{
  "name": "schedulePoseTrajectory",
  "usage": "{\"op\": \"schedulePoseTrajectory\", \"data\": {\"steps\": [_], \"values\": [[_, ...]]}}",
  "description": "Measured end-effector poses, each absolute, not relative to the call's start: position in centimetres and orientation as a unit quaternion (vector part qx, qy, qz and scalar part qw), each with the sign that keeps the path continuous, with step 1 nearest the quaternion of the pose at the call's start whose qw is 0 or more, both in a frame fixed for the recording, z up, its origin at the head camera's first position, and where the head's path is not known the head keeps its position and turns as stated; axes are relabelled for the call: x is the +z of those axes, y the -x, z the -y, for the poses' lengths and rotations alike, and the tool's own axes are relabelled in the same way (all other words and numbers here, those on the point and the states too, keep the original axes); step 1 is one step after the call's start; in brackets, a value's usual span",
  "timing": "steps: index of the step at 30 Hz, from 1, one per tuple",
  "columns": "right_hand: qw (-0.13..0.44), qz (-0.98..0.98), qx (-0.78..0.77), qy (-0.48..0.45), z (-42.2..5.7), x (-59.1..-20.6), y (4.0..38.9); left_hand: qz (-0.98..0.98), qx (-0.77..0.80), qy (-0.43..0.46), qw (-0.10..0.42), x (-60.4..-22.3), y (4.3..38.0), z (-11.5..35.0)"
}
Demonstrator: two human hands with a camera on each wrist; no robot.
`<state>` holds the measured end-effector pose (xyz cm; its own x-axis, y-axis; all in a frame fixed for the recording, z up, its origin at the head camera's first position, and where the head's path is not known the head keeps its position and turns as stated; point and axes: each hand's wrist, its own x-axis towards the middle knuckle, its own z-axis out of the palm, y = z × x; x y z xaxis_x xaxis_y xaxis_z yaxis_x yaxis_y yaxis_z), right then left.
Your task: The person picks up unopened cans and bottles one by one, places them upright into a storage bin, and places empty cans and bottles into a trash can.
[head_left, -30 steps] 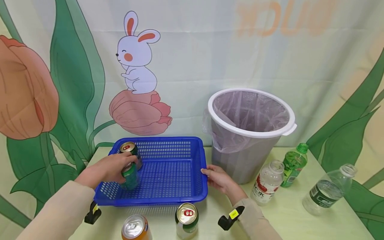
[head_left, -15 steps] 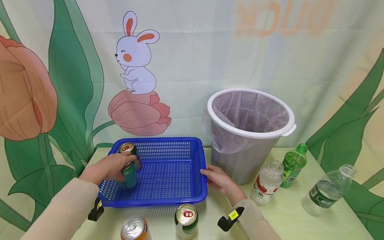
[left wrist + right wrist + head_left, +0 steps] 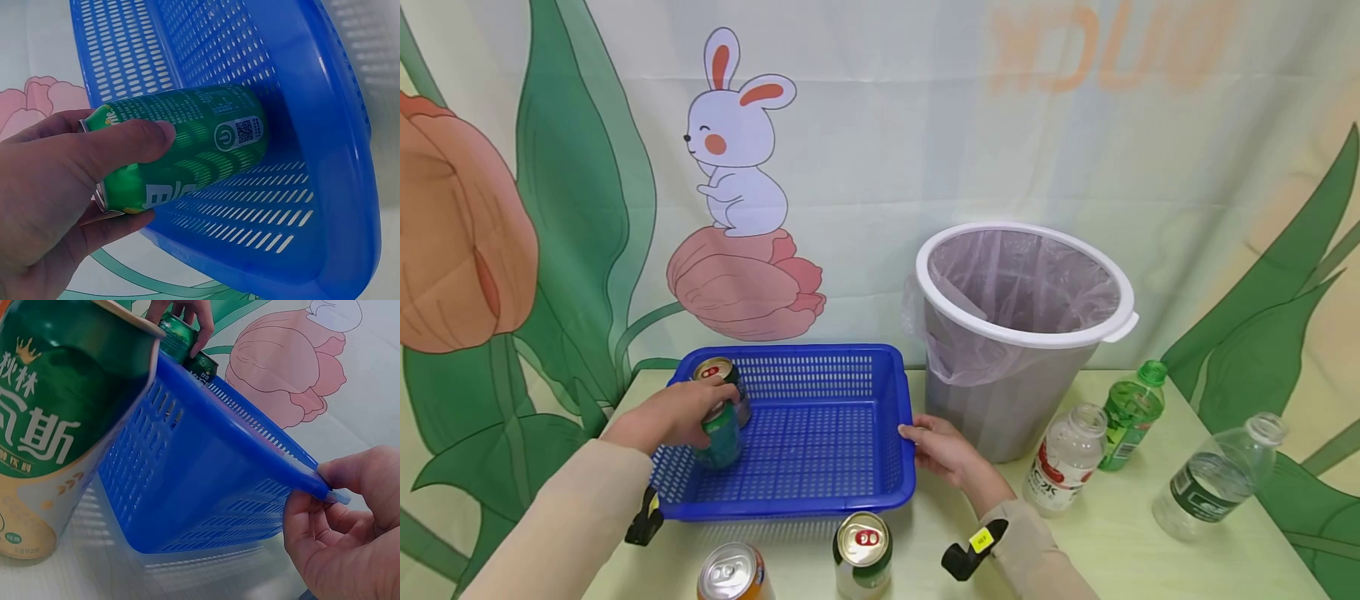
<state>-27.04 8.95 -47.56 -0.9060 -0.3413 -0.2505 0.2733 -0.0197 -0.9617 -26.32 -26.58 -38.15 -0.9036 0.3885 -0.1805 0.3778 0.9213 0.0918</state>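
A blue plastic basket [image 3: 820, 506] with slotted walls sits on the table. My left hand [image 3: 681, 414] grips a green can [image 3: 721, 442] by its upper part, inside the basket at its left end. In the left wrist view the thumb lies along the green can [image 3: 206, 137], whose base is down by the basket wall. Right behind it stands a dark green can [image 3: 743, 400] with a gold top. At the other end, my right hand [image 3: 943, 450] pinches the basket's right rim between thumb and fingers, as the right wrist view shows at the rim [image 3: 275, 459].
In front of the basket stand an orange can [image 3: 733, 575] and a green-and-cream can [image 3: 862, 554]. A lined grey bin [image 3: 992, 400] is behind my right hand. Farther right are a red-labelled bottle [image 3: 1063, 462], a green bottle [image 3: 1131, 417] and a clear bottle [image 3: 1213, 483].
My left forearm has shifted slightly rightward while its hand keeps hold of the green can at the same spot in the basket. The right hand stays on the rim.
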Motion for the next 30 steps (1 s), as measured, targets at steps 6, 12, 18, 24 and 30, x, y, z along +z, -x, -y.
{"op": "schedulePoseTrajectory", "data": {"steps": [6, 12, 18, 24, 30], "values": [[0.215, -0.667, -0.713, 0.029, -9.0, -47.6, 27.0, -0.976, 0.026, -0.190, 0.100, -38.5, 26.6, 26.7], [0.214, -0.666, -0.714, 0.023, -9.1, -47.7, 27.1, -0.975, 0.020, -0.197, 0.101, -39.0, 27.0, 26.7], [0.215, -0.666, -0.714, 0.024, -9.1, -47.6, 27.0, -0.977, 0.020, -0.182, 0.111, -39.2, 27.2, 26.7], [0.215, -0.665, -0.714, 0.028, -8.9, -47.6, 27.0, -0.977, 0.023, -0.176, 0.118, -39.3, 27.1, 26.7], [0.214, -0.666, -0.714, 0.024, -9.0, -47.6, 27.1, -0.978, 0.025, -0.170, 0.119, -39.5, 27.1, 26.6]]}}
